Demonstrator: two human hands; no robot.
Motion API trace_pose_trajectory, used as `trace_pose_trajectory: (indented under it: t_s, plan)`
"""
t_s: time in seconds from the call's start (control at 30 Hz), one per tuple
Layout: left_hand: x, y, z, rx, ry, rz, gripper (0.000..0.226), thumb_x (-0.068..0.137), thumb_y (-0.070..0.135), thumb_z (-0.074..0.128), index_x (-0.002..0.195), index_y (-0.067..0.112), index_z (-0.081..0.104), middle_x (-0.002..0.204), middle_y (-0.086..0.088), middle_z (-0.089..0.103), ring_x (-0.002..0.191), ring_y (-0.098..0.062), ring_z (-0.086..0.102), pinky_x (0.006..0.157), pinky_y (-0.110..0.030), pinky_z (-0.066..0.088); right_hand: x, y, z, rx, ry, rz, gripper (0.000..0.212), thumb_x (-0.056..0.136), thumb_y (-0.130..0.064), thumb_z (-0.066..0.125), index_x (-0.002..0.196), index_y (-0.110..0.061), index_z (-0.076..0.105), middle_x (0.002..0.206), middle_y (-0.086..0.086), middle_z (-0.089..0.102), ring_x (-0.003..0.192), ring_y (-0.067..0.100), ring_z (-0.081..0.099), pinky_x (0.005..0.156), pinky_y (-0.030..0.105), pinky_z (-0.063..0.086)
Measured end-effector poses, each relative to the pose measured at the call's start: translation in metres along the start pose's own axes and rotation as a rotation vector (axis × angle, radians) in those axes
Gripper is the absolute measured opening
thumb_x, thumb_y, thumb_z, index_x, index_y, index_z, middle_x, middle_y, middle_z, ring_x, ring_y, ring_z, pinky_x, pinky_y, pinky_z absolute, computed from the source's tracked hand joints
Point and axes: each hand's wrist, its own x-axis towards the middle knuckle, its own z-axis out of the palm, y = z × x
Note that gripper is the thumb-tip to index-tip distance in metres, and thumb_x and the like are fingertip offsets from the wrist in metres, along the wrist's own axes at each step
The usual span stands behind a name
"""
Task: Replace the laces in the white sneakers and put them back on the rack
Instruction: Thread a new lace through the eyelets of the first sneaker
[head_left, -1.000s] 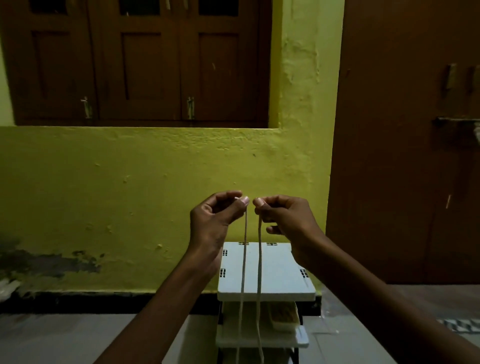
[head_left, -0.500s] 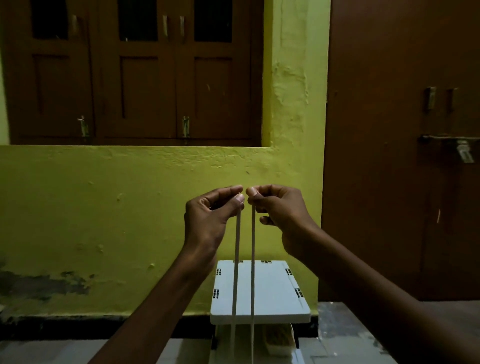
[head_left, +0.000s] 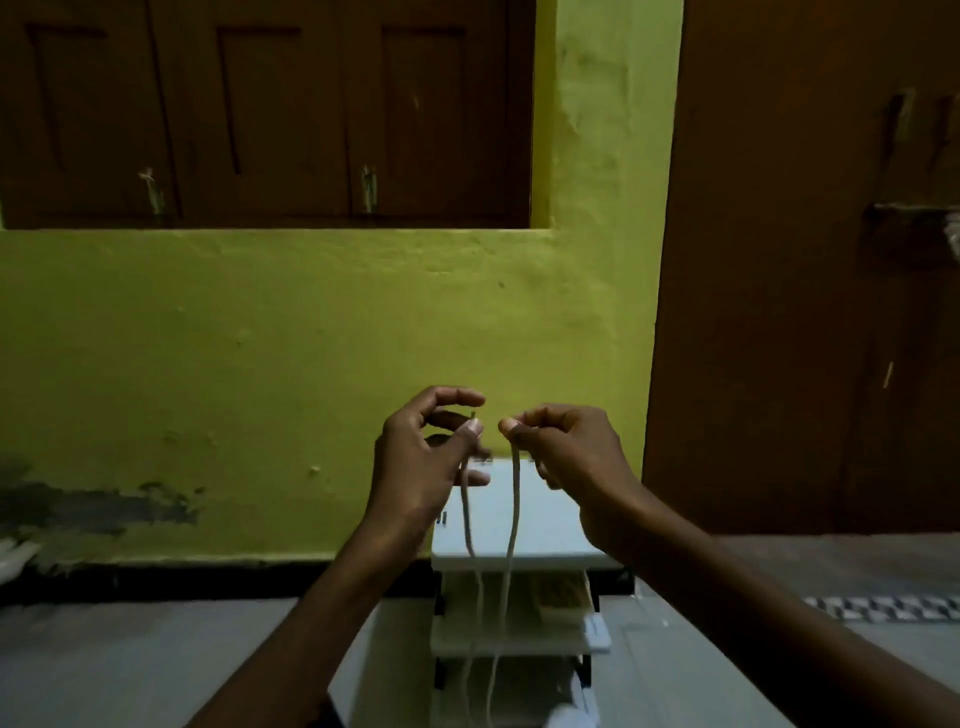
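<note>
while the lace (head_left: 515, 499) ends are pinched high, one in left grip (head_left: 415, 467), one in right grip (head_left: 566, 452), both strands are hung before the white rack (head_left: 550, 519) | step judged: lace evened before threading | next: ends to be fed through bottom eyelets | sneakers not made out; lace loop cut off below

Domestic interior, a plain room in a home. Ahead of me a rough plastered wall (head_left: 311, 364) painted yellow-green, with a dark flaked patch (head_left: 93, 504) low on the left above a black skirting band (head_left: 156, 577). Brown panelled wooden window shutters (head_left: 260, 114) set into it, closed, with small metal latches (head_left: 369, 188). On my right a plain brown wooden door (head_left: 779, 260) with a sliding bolt (head_left: 909, 213). Pale tiled floor (head_left: 156, 665), a patterned mat (head_left: 883, 608) by the door, a white tiered shoe rack (head_left: 550, 525) against the wall
</note>
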Motion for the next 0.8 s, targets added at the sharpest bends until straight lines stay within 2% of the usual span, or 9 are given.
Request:
trace_pose_trajectory:
  t_s: [0.13, 0.23, 0.3, 0.37, 0.5, 0.6, 0.67, 0.73, 0.8]
  plan:
    - [-0.032, -0.063, -0.007, 0.447, -0.155, -0.008, 0.029, 0.089, 0.000, 0.062, 0.080, 0.025, 0.074, 0.082, 0.007, 0.066, 0.068, -0.010, 0.066, 0.057, -0.020, 0.050, -0.030, 0.064, 0.009, -0.075, -0.067, 0.141, 0.012, 0.089, -0.019, 0.068, 0.080, -0.013, 0.071, 0.053, 0.001, 0.064, 0.046, 0.011, 0.055, 0.048, 0.024, 0.043]
    - [-0.067, -0.109, -0.011, 0.807, -0.297, 0.028, 0.030, 0.086, -0.003, 0.060, 0.088, 0.023, 0.075, 0.093, 0.008, 0.056, 0.085, -0.010, 0.060, 0.071, -0.020, 0.044, -0.052, 0.117, 0.018, -0.176, -0.174, 0.215, 0.014, 0.090, -0.015, 0.066, 0.078, -0.011, 0.070, 0.068, 0.008, 0.073, 0.062, 0.018, 0.071, 0.062, 0.033, 0.059]
    - [-0.101, -0.145, -0.017, 0.962, -0.455, -0.053, 0.027, 0.089, 0.000, 0.057, 0.098, 0.020, 0.074, 0.104, 0.004, 0.051, 0.097, -0.016, 0.059, 0.073, -0.019, 0.039, -0.075, 0.158, 0.025, -0.290, -0.271, 0.247, 0.015, 0.087, -0.012, 0.068, 0.073, -0.009, 0.071, 0.070, 0.011, 0.073, 0.068, 0.024, 0.073, 0.068, 0.039, 0.062]
    - [-0.132, -0.180, -0.022, 1.001, -0.624, -0.241, 0.028, 0.090, -0.001, 0.054, 0.104, 0.017, 0.072, 0.116, -0.001, 0.055, 0.105, -0.020, 0.059, 0.082, -0.024, 0.044, -0.096, 0.198, 0.032, -0.441, -0.355, 0.272, 0.013, 0.081, -0.010, 0.070, 0.068, -0.010, 0.071, 0.065, 0.009, 0.071, 0.062, 0.022, 0.071, 0.065, 0.039, 0.062]
    - [-0.182, -0.236, -0.031, 0.939, -0.755, -0.524, 0.017, 0.092, 0.007, 0.061, 0.101, 0.011, 0.075, 0.109, -0.008, 0.069, 0.098, -0.021, 0.066, 0.087, -0.029, 0.052, -0.139, 0.261, 0.053, -0.790, -0.526, 0.306, 0.023, 0.078, -0.023, 0.066, 0.069, -0.002, 0.070, 0.063, 0.008, 0.065, 0.068, 0.024, 0.069, 0.057, 0.027, 0.048]
    - [-0.205, -0.262, -0.032, 0.903, -0.790, -0.580, 0.011, 0.086, 0.008, 0.069, 0.093, 0.008, 0.077, 0.098, -0.007, 0.072, 0.092, -0.020, 0.068, 0.079, -0.024, 0.052, -0.171, 0.283, 0.066, -0.921, -0.659, 0.312, 0.018, 0.083, -0.028, 0.065, 0.083, -0.010, 0.061, 0.099, 0.009, 0.067, 0.097, 0.026, 0.064, 0.067, 0.024, 0.038]
    - [-0.214, -0.270, -0.032, 0.886, -0.792, -0.583, 0.011, 0.081, 0.014, 0.073, 0.092, 0.011, 0.077, 0.090, -0.003, 0.069, 0.088, -0.019, 0.067, 0.074, -0.023, 0.049, -0.188, 0.289, 0.070, -0.972, -0.647, 0.305, 0.014, 0.086, -0.021, 0.059, 0.080, -0.018, 0.046, 0.108, 0.011, 0.064, 0.100, 0.027, 0.061, 0.070, 0.029, 0.041]
    - [-0.222, -0.274, -0.031, 0.871, -0.800, -0.589, 0.015, 0.078, 0.022, 0.076, 0.091, 0.014, 0.076, 0.086, 0.002, 0.058, 0.087, -0.017, 0.063, 0.071, -0.021, 0.044, -0.203, 0.295, 0.073, -0.989, -0.549, 0.321, 0.006, 0.086, -0.016, 0.054, 0.089, -0.017, 0.049, 0.106, 0.010, 0.063, 0.099, 0.027, 0.061, 0.069, 0.031, 0.041]
    - [-0.226, -0.276, -0.028, 0.865, -0.820, -0.603, 0.015, 0.076, 0.025, 0.077, 0.087, 0.014, 0.076, 0.084, 0.001, 0.058, 0.084, -0.016, 0.063, 0.067, -0.020, 0.041, -0.212, 0.305, 0.076, -0.973, -0.448, 0.314, 0.014, 0.088, -0.017, 0.051, 0.101, -0.016, 0.054, 0.106, 0.006, 0.064, 0.097, 0.024, 0.062, 0.073, 0.031, 0.042]
